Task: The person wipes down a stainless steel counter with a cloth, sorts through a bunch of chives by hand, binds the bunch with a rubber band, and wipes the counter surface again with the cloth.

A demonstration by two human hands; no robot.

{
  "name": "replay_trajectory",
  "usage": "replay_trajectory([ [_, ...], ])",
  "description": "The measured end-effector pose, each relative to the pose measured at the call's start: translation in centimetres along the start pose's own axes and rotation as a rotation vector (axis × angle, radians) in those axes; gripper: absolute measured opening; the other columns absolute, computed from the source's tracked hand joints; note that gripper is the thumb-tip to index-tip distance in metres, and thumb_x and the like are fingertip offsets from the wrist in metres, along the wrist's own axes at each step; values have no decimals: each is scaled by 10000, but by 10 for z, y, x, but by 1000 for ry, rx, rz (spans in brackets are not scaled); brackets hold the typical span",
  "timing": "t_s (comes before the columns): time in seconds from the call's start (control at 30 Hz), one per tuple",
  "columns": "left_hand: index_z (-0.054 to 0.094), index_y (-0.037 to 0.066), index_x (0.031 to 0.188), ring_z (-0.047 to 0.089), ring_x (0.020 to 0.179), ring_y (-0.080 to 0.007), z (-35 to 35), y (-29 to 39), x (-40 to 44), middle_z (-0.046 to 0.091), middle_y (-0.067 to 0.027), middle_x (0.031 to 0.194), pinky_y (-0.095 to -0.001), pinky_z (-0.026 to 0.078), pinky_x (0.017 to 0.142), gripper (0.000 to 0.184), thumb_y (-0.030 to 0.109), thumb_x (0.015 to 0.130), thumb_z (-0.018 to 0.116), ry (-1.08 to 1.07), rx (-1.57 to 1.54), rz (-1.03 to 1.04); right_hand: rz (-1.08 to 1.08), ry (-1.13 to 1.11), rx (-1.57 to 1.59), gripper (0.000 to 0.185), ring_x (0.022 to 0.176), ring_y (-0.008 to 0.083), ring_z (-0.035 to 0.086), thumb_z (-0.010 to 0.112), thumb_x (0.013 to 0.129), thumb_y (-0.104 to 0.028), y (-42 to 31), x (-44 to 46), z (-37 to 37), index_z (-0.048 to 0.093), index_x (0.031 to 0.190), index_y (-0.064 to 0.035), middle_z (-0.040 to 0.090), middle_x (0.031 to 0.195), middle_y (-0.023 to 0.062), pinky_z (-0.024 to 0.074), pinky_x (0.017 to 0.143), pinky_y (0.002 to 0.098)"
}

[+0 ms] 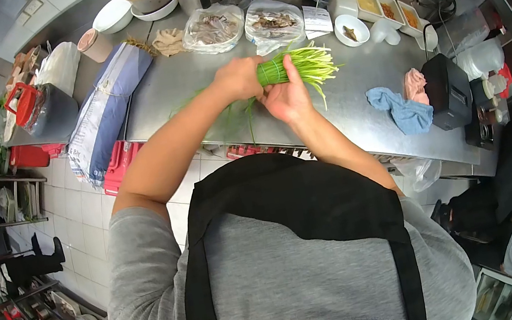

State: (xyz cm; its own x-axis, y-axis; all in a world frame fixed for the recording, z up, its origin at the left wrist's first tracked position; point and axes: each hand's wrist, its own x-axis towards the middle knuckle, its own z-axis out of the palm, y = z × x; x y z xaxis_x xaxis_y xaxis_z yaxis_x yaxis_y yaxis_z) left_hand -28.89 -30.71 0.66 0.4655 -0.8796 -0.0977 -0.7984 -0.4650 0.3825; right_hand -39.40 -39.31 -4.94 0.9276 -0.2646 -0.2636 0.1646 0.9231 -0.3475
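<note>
A thick bundle of green chives (311, 66) is held above the steel worktop (174, 85), its pale stem ends fanned out to the right. A thin green band wraps around it near my hands. My left hand (239, 79) is closed around the leafy side of the bundle, with the back of the hand toward me. My right hand (287, 96) supports it from below, palm turned up and thumb across the stems. Long loose green leaves hang below my hands past the worktop's front edge. Part of the bundle is hidden by my left hand.
Two plastic bags of food (214, 28), a white bowl (351, 30) and sauce containers (387, 10) line the back. A blue cloth (401, 108) lies beside a black appliance (448, 90) at right. A large paper sack (107, 111) lies left. Other people are at both sides.
</note>
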Motion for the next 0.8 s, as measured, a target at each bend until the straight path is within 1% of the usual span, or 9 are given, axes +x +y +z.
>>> replay_trajectory([
  [0.07,538,123,1172,608,911,-326,-12,0,7,633,-174,965,-408,487,787,636,196,560,693,-84,100,-8,102,21,-137,494,1064,194,491,609,813,-445,-1,-9,-3,498,1175,-128,565,1107,26,324,967,364],
  [0.17,551,132,1158,608,914,-322,-33,3,7,634,-167,970,-397,487,795,585,170,584,661,-167,250,-16,233,-65,-803,532,1057,231,492,685,751,-414,-13,-49,-3,507,1157,-119,559,1093,54,375,902,385],
  [0.27,570,139,1133,611,909,-314,-32,-10,13,639,-153,959,-390,489,791,532,168,606,642,-220,382,26,-698,-99,-1723,669,1045,275,494,761,656,-337,-29,-67,5,472,1207,-93,547,1102,96,404,838,426],
  [0.3,578,138,1119,611,911,-310,-32,-6,12,639,-151,957,-386,491,783,524,165,601,648,-246,401,35,-1105,-83,-1925,741,1056,289,491,801,558,-293,-34,-66,19,484,1198,-92,550,1104,123,400,841,423],
  [0.4,576,146,1115,611,916,-299,-41,11,8,641,-140,955,-388,486,783,540,163,584,673,-336,418,70,-1166,48,-2186,679,1114,272,464,802,539,-305,-37,-44,31,541,1137,-116,550,1127,122,393,875,384],
  [0.53,455,201,1245,588,982,-271,-45,17,7,622,-111,1038,-474,412,869,756,215,548,747,-300,372,89,-326,43,-2145,618,893,289,605,759,537,-298,-51,-5,3,579,1095,-104,635,907,152,471,775,361],
  [0.57,414,220,1287,575,1012,-262,-43,17,4,612,-104,1078,-506,384,895,832,238,536,771,-254,369,85,-310,30,-2142,600,853,294,614,751,540,-294,-53,0,0,585,1080,-94,638,875,156,477,756,365],
  [0.7,285,287,1368,497,1112,-215,11,2,-2,564,-65,1125,-598,284,919,863,233,622,716,414,641,356,-177,-18,-1985,531,780,272,633,737,554,-278,-66,2,3,605,1013,-46,648,825,153,487,723,361],
  [0.8,313,296,1363,480,1111,-198,-7,9,-5,555,-48,1060,-605,278,912,744,153,699,619,593,645,399,-108,-98,-1821,445,730,191,604,728,596,-233,-81,-5,32,599,957,-8,631,803,99,479,694,320],
])
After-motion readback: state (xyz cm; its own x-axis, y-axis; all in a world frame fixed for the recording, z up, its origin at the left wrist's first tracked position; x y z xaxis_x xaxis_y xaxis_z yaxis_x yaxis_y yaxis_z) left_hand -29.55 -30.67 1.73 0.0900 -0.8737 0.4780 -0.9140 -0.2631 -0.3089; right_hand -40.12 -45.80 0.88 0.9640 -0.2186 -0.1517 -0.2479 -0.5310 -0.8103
